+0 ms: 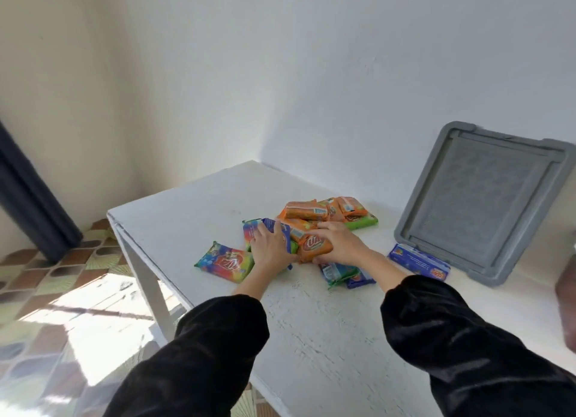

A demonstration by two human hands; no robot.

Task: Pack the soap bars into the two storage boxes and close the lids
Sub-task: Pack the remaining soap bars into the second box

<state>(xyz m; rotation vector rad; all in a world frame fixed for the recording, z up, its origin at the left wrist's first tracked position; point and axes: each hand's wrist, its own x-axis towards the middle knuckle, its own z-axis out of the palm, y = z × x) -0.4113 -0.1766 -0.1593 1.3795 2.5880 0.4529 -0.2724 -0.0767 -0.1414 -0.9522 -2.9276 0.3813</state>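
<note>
A pile of wrapped soap bars (324,214) lies mid-table, several orange, some green and blue. My left hand (270,248) grips a blue-wrapped bar (276,228) at the pile's left side. My right hand (339,243) closes over an orange bar (314,247) at the front of the pile. A multicoloured bar (224,262) lies apart to the left. Blue and green bars (346,275) show below my right hand. Another blue bar (419,261) rests against a grey lid (486,198) leaning on the wall. No storage box is in view.
The white table (311,323) stands in a room corner, with walls behind and to the right. Its left edge drops to a patterned tile floor (46,292). A dark curtain (28,198) hangs at far left. A blurred brownish object (565,301) sits at the right edge.
</note>
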